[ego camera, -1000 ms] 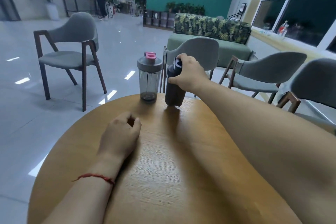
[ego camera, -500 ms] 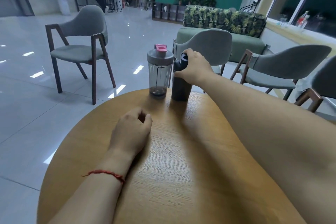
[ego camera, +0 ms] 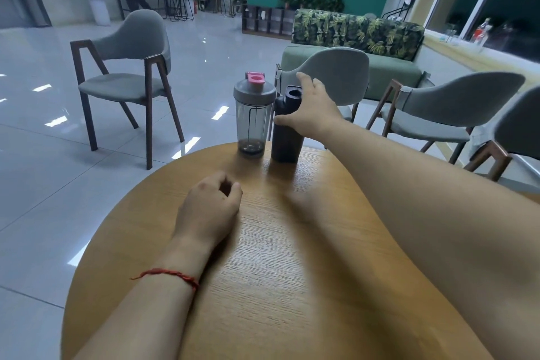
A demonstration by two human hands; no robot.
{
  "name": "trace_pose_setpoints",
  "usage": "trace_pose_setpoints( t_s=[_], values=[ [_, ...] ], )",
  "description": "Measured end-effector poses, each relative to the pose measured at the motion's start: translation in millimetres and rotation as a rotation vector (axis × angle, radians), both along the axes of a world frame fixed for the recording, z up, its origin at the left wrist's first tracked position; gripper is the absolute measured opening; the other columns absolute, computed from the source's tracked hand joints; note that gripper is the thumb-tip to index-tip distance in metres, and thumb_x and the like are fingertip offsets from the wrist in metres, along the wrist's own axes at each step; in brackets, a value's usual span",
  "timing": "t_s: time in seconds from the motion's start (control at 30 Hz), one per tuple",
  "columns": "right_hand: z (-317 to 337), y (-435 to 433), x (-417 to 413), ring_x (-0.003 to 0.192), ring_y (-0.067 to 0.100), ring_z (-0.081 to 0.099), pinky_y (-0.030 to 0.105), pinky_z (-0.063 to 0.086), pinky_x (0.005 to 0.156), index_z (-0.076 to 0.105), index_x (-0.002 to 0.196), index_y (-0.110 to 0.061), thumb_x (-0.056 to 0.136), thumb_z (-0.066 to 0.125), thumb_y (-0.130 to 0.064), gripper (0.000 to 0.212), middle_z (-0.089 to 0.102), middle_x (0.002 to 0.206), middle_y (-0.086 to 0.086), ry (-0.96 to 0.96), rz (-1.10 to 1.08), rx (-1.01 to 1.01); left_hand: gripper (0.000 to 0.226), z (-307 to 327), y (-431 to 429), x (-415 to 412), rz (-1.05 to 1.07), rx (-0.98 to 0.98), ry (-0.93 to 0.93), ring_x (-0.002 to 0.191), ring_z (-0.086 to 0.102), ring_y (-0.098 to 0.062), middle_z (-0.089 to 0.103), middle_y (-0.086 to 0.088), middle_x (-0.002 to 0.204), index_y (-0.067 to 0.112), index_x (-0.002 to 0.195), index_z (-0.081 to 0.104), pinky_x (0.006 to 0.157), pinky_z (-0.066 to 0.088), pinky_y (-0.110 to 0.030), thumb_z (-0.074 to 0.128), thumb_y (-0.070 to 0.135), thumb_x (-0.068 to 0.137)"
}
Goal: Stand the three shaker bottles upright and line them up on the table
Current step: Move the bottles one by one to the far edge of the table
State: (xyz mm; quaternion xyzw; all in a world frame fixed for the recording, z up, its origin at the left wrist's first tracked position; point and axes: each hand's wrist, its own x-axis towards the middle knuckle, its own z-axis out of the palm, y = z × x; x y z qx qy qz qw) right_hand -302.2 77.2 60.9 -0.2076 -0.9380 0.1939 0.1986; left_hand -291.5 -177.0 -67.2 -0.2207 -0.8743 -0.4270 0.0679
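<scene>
Spread fingers of the right hand sit just beside the upright black shaker bottle, thumb near its side, not clamped. Beside it stands the clear shaker bottle at the far edge of the round wooden table. Left hand rests loosely curled, empty.

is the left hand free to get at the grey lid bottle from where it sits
Probably yes. The left hand rests loosely curled on the table, holding nothing, and bare wood lies between it and the grey-lidded bottle. The right hand is at the black bottle beside it, not across that path.
</scene>
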Motion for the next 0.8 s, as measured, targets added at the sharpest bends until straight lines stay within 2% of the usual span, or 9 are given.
trace_pose_setpoints(
  t_s=[0.1,0.3,0.43,0.57,0.67,0.8],
  values=[
    [5,8,28,0.150,0.034,0.040,0.051,0.044,0.114,0.022,0.167,-0.029,0.079,0.085,-0.057,0.112,0.025,0.172,0.006,0.003,-0.012,0.021,0.022,2,0,2,-0.019,-0.018,0.007,0.078,0.067,-0.017,0.070,0.010,0.076,0.028,0.083,0.069,0.064,0.045,-0.032,0.060,0.040,0.099],
    [22,30,121,0.147,0.028,0.043,0.050,0.047,0.108,0.030,0.165,-0.029,0.079,0.079,-0.063,0.104,0.031,0.169,-0.001,-0.034,-0.062,0.080,0.022,8,2,16,-0.151,-0.067,0.033,0.073,0.063,-0.009,0.066,0.011,0.068,0.028,0.079,0.064,0.061,0.042,-0.031,0.064,0.036,0.100],
    [38,39,194,0.145,0.026,0.044,0.050,0.049,0.105,0.035,0.162,-0.031,0.082,0.079,-0.062,0.097,0.035,0.167,-0.002,-0.064,-0.106,0.114,0.020,14,7,37,-0.225,-0.141,0.067,0.078,0.060,-0.006,0.066,0.014,0.085,0.028,0.086,0.067,0.059,0.041,-0.029,0.065,0.038,0.102],
    [48,49,267,0.144,0.025,0.046,0.048,0.048,0.103,0.043,0.157,-0.033,0.085,0.077,-0.060,0.084,0.043,0.162,-0.002,-0.110,-0.152,0.156,0.020,20,28,70,-0.257,-0.104,0.103,0.082,0.063,-0.016,0.068,0.009,0.087,0.028,0.083,0.066,0.065,0.049,-0.034,0.066,0.037,0.101],
    [52,68,327,0.139,0.023,0.050,0.046,0.047,0.101,0.052,0.149,-0.034,0.087,0.074,-0.057,0.070,0.052,0.155,-0.004,-0.118,-0.237,0.172,0.018,23,48,102,-0.274,-0.064,0.152,0.078,0.062,-0.021,0.067,0.005,0.082,0.023,0.082,0.068,0.065,0.046,-0.036,0.070,0.029,0.099],
    [52,105,392,0.135,0.029,0.050,0.051,0.051,0.100,0.055,0.145,-0.035,0.078,0.074,-0.056,0.073,0.057,0.148,0.000,-0.137,-0.389,0.133,0.016,14,49,107,-0.281,-0.103,0.197,0.077,0.060,-0.023,0.064,0.003,0.083,0.021,0.082,0.068,0.063,0.042,-0.035,0.071,0.026,0.097]
  ],
)
